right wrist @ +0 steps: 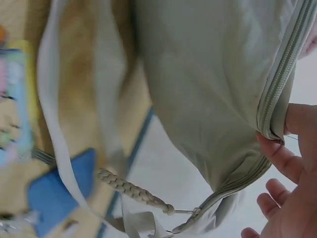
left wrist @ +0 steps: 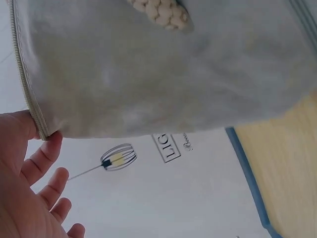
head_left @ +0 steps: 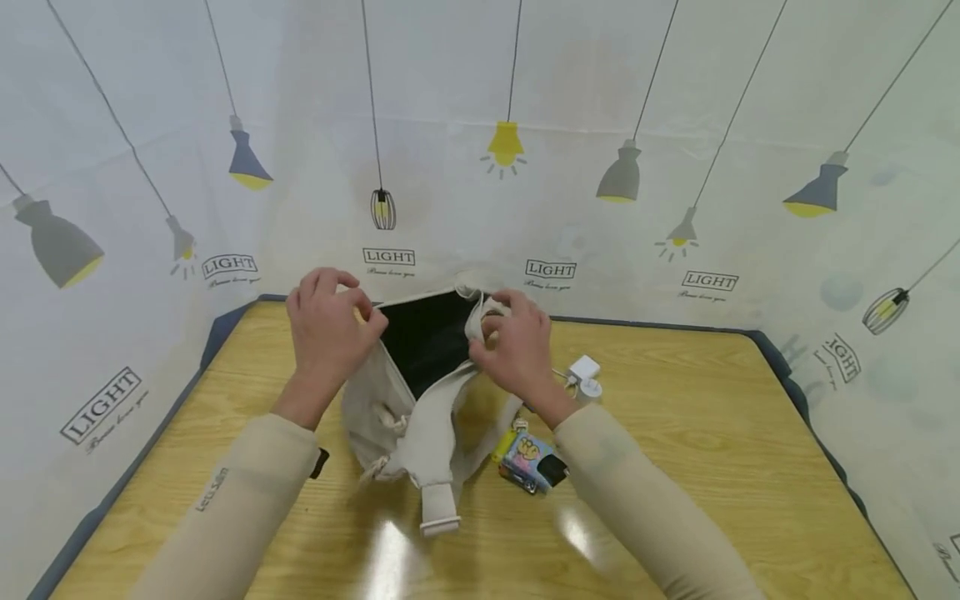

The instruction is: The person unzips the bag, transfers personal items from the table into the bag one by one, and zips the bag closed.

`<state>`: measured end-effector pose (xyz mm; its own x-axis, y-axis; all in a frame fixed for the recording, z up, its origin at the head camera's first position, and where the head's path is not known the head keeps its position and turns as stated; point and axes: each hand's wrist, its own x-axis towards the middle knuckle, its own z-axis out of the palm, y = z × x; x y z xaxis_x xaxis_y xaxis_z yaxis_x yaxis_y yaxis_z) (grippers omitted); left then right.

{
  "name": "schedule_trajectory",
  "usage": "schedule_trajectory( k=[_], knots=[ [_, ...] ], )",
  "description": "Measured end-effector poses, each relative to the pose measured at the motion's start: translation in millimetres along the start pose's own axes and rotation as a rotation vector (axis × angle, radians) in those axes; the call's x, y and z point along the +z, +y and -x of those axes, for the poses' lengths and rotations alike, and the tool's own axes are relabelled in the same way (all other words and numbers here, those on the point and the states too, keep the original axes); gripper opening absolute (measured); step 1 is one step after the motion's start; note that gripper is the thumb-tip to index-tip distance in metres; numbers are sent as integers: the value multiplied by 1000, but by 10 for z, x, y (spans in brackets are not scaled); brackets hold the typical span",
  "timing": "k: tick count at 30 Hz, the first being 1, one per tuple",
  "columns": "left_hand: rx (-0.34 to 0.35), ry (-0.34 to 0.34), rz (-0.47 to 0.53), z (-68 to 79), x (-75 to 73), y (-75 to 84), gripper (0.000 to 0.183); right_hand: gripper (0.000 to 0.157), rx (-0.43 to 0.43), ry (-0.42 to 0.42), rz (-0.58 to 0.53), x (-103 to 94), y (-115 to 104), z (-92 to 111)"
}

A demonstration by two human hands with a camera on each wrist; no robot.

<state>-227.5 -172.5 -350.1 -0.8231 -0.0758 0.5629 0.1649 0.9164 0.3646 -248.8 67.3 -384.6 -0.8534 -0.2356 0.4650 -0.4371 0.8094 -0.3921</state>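
A cream fabric bag (head_left: 363, 417) stands on the table with its zipped mouth spread wide, showing a black lining (head_left: 427, 337). At the mouth's left corner, my left hand (head_left: 326, 321) pinches the zipper edge (left wrist: 29, 94) between thumb and index finger, the other fingers loosely bent. Opposite it, my right hand (head_left: 517, 342) pinches the rim, thumb and index finger on the zipper (right wrist: 280, 74). A braided pull (right wrist: 133, 188) hangs from the zipper. The broad strap (head_left: 435, 433) drapes over the near side, ending at a pale buckle (head_left: 440, 525).
Right of the bag lies a small colourful pack (head_left: 528, 454) with a yellow edge. Behind it are a white charger plug (head_left: 583, 368) and a round white item (head_left: 590, 389). A blue flat object (right wrist: 62, 188) shows in the right wrist view. A printed curtain (head_left: 450, 167) surrounds the wooden table (head_left: 697, 450).
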Motion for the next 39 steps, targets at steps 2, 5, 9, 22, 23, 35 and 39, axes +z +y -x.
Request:
schedule_trajectory(
  k=[2, 5, 9, 22, 23, 35, 39],
  knots=[
    [-17, 22, 27, -32, -55, -26, 23, 18, -8, 30, -17, -110, -23, -53],
    [-47, 58, 67, -65, -132, -72, 23, 18, -22, 92, -44, -295, -46, -131],
    [-90, 68, 93, -60, -224, -129, 24, 17, -15, 141, -74, -496, -39, -216],
    [-150, -173, 71, 161, -82, -420, 18, 18, 34, 48, -21, -281, 123, -187],
    [-136, -184, 69, 166, -69, -436, 21, 18, 33, 37, -3, -255, 120, -182],
    [-64, -197, 76, 199, 33, -411, 18, 18, -2, -5, -30, -213, 35, -110],
    [-29, -168, 118, 229, -44, -358, 18, 17, -89, 42, -83, -331, -22, -95]
  ],
)
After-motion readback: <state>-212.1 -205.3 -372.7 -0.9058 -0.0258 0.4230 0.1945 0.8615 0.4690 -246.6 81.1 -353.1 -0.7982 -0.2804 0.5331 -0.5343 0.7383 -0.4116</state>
